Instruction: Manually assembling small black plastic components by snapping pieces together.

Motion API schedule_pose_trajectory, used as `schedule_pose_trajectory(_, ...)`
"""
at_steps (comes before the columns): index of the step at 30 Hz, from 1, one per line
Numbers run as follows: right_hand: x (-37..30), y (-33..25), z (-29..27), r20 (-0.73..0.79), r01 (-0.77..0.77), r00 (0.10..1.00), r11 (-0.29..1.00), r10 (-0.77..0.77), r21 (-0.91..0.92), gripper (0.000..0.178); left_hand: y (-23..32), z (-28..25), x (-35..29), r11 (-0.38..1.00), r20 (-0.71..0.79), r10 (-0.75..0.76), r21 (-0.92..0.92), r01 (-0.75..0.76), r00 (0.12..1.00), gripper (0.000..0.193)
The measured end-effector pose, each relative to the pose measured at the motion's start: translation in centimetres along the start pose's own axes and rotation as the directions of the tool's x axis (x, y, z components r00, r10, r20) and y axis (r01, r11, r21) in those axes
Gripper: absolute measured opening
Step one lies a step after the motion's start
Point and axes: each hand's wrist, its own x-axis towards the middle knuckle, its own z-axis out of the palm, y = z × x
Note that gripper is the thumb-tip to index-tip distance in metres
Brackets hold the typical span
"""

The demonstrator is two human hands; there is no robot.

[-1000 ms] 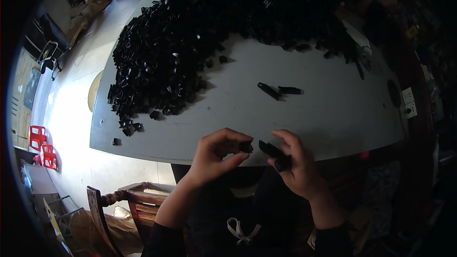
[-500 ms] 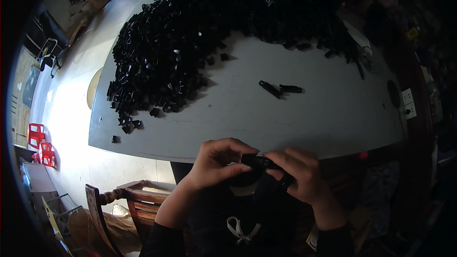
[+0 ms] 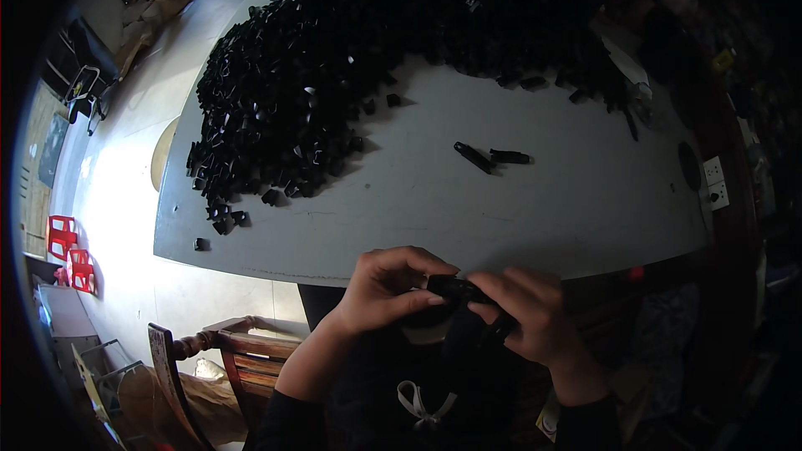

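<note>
Just off the near edge of the grey-white table (image 3: pixel 401 209), my two hands meet over a small black plastic part (image 3: pixel 455 286). My left hand (image 3: pixel 380 288) pinches its left end between thumb and fingers. Closed round the right end is my right hand (image 3: pixel 530 305), with more black plastic showing under its fingers. Whether this is one part or two pressed together, I cannot tell. Farther up the table lie two long black plastic pieces, one slanted (image 3: pixel 474 158) and one nearly level (image 3: pixel 510 157), not touched by either hand.
A large heap of small black plastic parts (image 3: pixel 267 108) covers the table's left and far side, with a few strays at its near edge. A wooden chair (image 3: pixel 242 359) stands at lower left. Red stools (image 3: pixel 81 270) are on the floor; a wall socket (image 3: pixel 714 184) is at right.
The black plastic between my hands has turned slightly, and the flat end at my left fingertips shows less. Both hands stay in nearly the same place. The pieces on the table have not moved.
</note>
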Motion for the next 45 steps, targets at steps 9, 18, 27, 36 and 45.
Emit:
schedule_pose_trajectory(9,-0.6,0.5,1.8,0.091,0.176,0.98,0.984,-0.177,0.015,0.029,-0.1,2.0,0.5,0.97,0.03,0.197,-0.154,-0.19,0.98,0.053)
schedule_pose_trajectory(18,0.6,-0.4,4.8,0.045,0.305,0.951,0.952,-0.306,0.037,0.014,-1.4,0.7,-0.2,0.973,0.219,0.154,0.138,-0.187,0.963,0.05)
schedule_pose_trajectory(27,7.7,9.2,3.8,-0.05,-0.342,0.925,0.772,0.376,-0.536,0.033,2.3,-8.0,7.1,-0.195,-0.047,0.517,0.966,0.171,0.854,0.015)
schedule_pose_trajectory(36,5.2,9.7,4.6,-0.002,-0.283,0.942,0.792,0.336,-0.541,0.021,0.6,-7.0,7.4,-0.236,-0.015,0.196,0.97,0.062,0.981,0.019)
schedule_pose_trajectory(45,1.2,9.8,5.5,-0.142,-0.341,0.939,0.909,0.315,-0.238,0.026,6.4,-0.3,4.3,0.68,-0.015,0.029,0.733,-0.009,0.999,0.024)
